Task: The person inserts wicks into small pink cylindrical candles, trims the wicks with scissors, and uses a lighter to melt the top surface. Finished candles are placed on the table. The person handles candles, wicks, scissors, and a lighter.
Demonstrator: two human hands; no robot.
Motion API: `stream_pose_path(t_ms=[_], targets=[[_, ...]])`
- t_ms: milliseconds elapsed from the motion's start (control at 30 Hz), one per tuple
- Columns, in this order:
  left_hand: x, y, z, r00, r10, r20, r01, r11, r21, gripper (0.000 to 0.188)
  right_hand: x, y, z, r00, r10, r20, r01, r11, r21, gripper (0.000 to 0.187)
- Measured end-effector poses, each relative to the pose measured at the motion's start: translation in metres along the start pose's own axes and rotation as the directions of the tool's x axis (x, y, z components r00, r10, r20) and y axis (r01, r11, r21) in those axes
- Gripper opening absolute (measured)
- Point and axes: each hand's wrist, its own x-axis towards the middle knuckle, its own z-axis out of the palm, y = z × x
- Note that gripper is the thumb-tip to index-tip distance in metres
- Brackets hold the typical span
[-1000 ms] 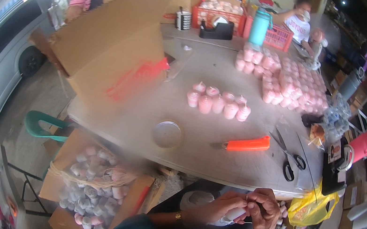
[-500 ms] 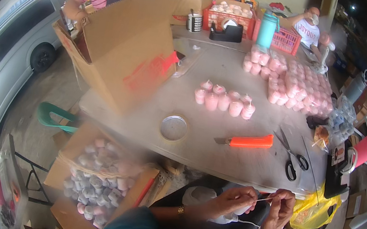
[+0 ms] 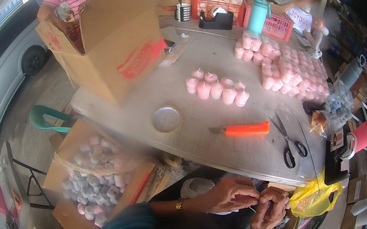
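Observation:
Over my lap, just below the table's front edge, my left hand [image 3: 230, 197] and my right hand [image 3: 269, 210] meet with fingertips pinched together. Between them they hold a thin white string [image 3: 253, 209], mostly hidden by the fingers. A whitish, rounded thing [image 3: 190, 189] lies beneath my left forearm; its kind is unclear. Beyond my hands on the table are an orange-handled utility knife [image 3: 246, 129], black-handled scissors [image 3: 289, 147] and a tape-like ring [image 3: 154, 118] lying flat. Farther back, several pink candles [image 3: 216, 90] stand upright in two rows.
Wrapped packs of pink candles [image 3: 296, 72] lie at the back right near a teal bottle [image 3: 257, 16]. A large cardboard box [image 3: 115, 33] stands at left, with a person behind it. Below left is an open box of candles [image 3: 98, 192]. A yellow bag [image 3: 315, 200] hangs at right.
My hands have drawn together; the string stretched between them before is now mostly covered by my fingers. The whole view has shifted slightly, and the things on the table have kept their places.

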Motion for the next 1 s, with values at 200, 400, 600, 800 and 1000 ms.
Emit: stream_pose_path(t_ms=[200,400,600,800,1000], targets=[[0.001,0.002,0.004,0.99,0.11,-0.088,-0.087,0.968,0.237,0.016,-0.007,0.002,0.004,0.994,0.097,-0.05,-0.095,0.995,0.032,0.007],[0.003,0.006,0.007,0.963,0.211,-0.165,-0.123,0.897,0.424,0.023,-0.005,0.001,0.007,0.989,0.107,-0.104,-0.096,0.99,0.105,0.01],[-0.004,0.004,0.0,0.96,0.097,-0.262,-0.055,0.985,0.163,0.013,-0.005,-0.009,0.019,0.985,0.145,-0.091,-0.104,0.929,0.355,0.018],[-0.007,0.013,0.003,0.952,-0.087,-0.294,0.072,0.995,-0.062,0.008,0.002,-0.012,0.01,0.983,-0.172,-0.066,0.172,0.985,0.003,0.024],[-0.009,0.018,0.014,0.922,-0.163,-0.352,0.102,0.978,-0.183,0.009,0.0,-0.009,0.008,0.958,-0.241,-0.157,0.229,0.969,-0.09,0.027]])
